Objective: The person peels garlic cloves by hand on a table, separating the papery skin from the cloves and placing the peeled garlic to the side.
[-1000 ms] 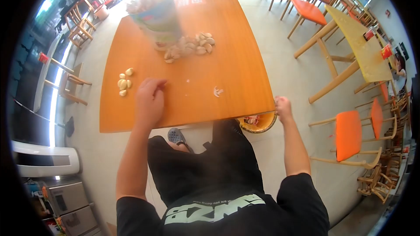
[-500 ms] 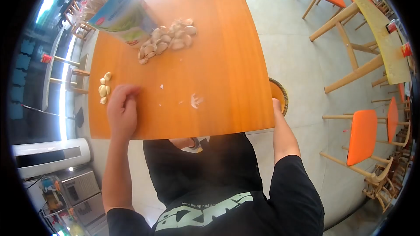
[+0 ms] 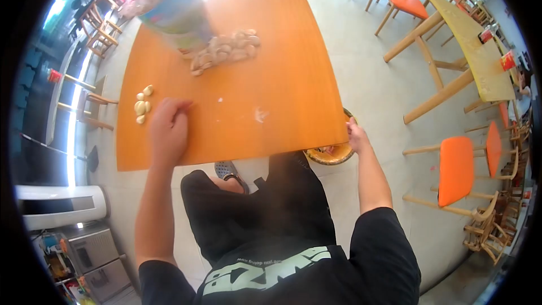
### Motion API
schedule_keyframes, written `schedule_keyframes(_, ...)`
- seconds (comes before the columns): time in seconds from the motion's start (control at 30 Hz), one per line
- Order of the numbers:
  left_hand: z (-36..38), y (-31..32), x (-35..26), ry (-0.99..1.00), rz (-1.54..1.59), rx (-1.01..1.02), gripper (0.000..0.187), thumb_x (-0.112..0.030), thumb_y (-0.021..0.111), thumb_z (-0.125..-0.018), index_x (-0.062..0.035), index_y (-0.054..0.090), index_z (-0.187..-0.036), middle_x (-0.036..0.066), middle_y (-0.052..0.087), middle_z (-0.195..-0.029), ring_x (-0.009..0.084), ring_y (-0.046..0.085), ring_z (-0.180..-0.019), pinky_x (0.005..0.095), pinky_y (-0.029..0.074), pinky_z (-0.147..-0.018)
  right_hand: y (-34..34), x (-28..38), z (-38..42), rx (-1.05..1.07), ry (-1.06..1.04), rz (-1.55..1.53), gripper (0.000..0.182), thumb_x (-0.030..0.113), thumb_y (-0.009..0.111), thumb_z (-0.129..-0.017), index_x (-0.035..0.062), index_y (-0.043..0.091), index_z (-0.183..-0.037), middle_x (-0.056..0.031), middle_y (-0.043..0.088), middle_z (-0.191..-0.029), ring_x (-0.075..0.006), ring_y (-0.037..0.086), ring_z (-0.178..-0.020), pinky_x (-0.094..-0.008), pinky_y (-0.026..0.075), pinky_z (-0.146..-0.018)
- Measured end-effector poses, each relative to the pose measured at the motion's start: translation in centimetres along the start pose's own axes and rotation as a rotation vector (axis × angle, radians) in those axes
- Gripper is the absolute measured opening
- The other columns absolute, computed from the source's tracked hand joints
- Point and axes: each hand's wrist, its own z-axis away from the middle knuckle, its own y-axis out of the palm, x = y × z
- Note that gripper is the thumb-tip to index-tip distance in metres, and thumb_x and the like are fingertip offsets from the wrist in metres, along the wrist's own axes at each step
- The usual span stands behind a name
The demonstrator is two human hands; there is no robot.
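My left hand (image 3: 169,131) rests on the wooden table (image 3: 237,118) with its fingers curled; whatever they may hold is hidden. Just left of it lie several peeled garlic cloves (image 3: 141,105). Farther back is a heap of unpeeled garlic cloves (image 3: 228,51), beside a blurred blue-and-green printed plastic tub (image 3: 178,14). Beyond the table's right front corner, my right hand (image 3: 358,137) is closed at the rim of a yellow basin (image 3: 333,157). The table partly covers this basin, and some light scraps show inside it.
Small white bits of peel (image 3: 259,114) lie on the tabletop. Orange chairs (image 3: 456,170) and a yellow-topped table (image 3: 468,39) stand to the right. At the lower left are a white appliance (image 3: 62,206) and metal cabinets (image 3: 99,254).
My view has shifted slightly. The basin has come out farther under the table's front edge, toward my body, with my right hand at its rim. My left hand stays beside the peeled cloves.
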Motion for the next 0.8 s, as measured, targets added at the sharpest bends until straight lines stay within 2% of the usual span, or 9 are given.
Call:
schedule_keyframes(0.07,-0.1,0.0,0.4,0.095,0.013,-0.013,0.018,0.006,0.053,-0.082,0.0029,0.066,-0.094,0.016,0.064,-0.087,0.0306,0.063,-0.086,0.0373,0.050,-0.077,-0.6,1.5,-0.6,-0.100,-0.170,0.020,0.038,0.042,0.052,-0.103,0.0073,0.067,-0.108,-0.0007,0.067,-0.095,-0.0119,0.060,-0.081,-0.0312,0.050,-0.078)
schedule_keyframes(0.2,-0.1,0.0,0.5,0.081,0.040,-0.045,0.016,0.005,0.054,-0.080,0.0026,0.066,-0.091,0.018,0.063,-0.085,0.0340,0.062,-0.084,0.0404,0.049,-0.075,6.9,15.1,12.2,-0.341,-0.799,0.193,0.026,0.031,0.055,-0.104,0.0070,0.067,-0.107,0.0028,0.063,-0.092,-0.0072,0.056,-0.080,-0.0214,0.045,-0.070)
schedule_keyframes(0.27,-0.1,0.2,1.0,0.105,0.039,-0.051,0.016,0.002,0.055,-0.079,0.0023,0.067,-0.089,0.019,0.063,-0.084,0.0366,0.062,-0.083,0.0427,0.050,-0.074,13.8,19.9,20.5,-0.315,-0.929,0.412,0.017,0.020,0.060,-0.102,0.0052,0.067,-0.108,0.0032,0.062,-0.095,-0.0075,0.057,-0.081,-0.0220,0.046,-0.070)
schedule_keyframes(0.33,0.1,0.3,1.2,0.115,0.046,-0.073,0.015,0.001,0.055,-0.079,0.0017,0.067,-0.089,0.019,0.064,-0.085,0.0375,0.062,-0.084,0.0439,0.050,-0.074,19.4,21.2,24.5,-0.100,-1.247,0.751,0.017,0.011,0.066,-0.096,0.0019,0.066,-0.110,-0.0037,0.064,-0.098,-0.0107,0.060,-0.085,-0.0247,0.049,-0.073)
schedule_keyframes(0.4,0.2,0.3,1.2,0.128,0.054,-0.096,0.015,0.000,0.056,-0.079,0.0011,0.068,-0.089,0.020,0.064,-0.085,0.0384,0.062,-0.084,0.0451,0.050,-0.075,24.1,21.2,26.5,0.153,-1.235,0.994,0.032,0.018,0.074,-0.088,0.0018,0.066,-0.114,-0.0134,0.066,-0.102,-0.0255,0.065,-0.091,-0.0347,0.053,-0.078)
schedule_keyframes(0.47,0.3,0.1,1.2,0.137,-0.017,-0.092,0.018,0.003,0.055,-0.082,0.0029,0.069,-0.093,0.017,0.066,-0.087,0.0319,0.064,-0.084,0.0376,0.052,-0.076,27.8,20.3,27.2,0.148,-1.297,1.250,0.037,0.024,0.075,-0.086,0.0030,0.067,-0.115,-0.0162,0.065,-0.101,-0.0323,0.063,-0.097,-0.0392,0.052,-0.083)
schedule_keyframes(0.6,0.7,0.1,1.1,0.150,0.037,-0.137,0.017,0.002,0.056,-0.082,0.0024,0.069,-0.093,0.018,0.066,-0.087,0.0333,0.064,-0.083,0.0392,0.052,-0.076,30.2,19.4,26.4,0.103,-1.284,1.404,0.031,0.024,0.072,-0.087,0.0029,0.067,-0.108,-0.0151,0.064,-0.096,-0.0331,0.062,-0.098,-0.0408,0.051,-0.085)
schedule_keyframes(0.67,0.7,0.3,1.4,0.169,0.045,-0.141,0.017,0.002,0.056,-0.081,0.0019,0.069,-0.092,0.018,0.067,-0.087,0.0334,0.065,-0.083,0.0399,0.052,-0.076,29.9,18.9,25.6,0.146,-1.313,1.433,0.019,0.017,0.069,-0.088,0.0030,0.066,-0.099,-0.0143,0.062,-0.090,-0.0339,0.061,-0.091,-0.0431,0.051,-0.080)
schedule_keyframes(0.8,0.5,0.3,1.0,0.159,0.065,-0.130,0.018,0.002,0.055,-0.081,0.0020,0.069,-0.091,0.018,0.067,-0.088,0.0332,0.065,-0.084,0.0397,0.052,-0.076,29.7,17.7,25.4,0.130,-1.369,1.363,0.008,0.010,0.065,-0.088,0.0027,0.062,-0.091,-0.0142,0.061,-0.087,-0.0346,0.060,-0.087,-0.0443,0.050,-0.076)
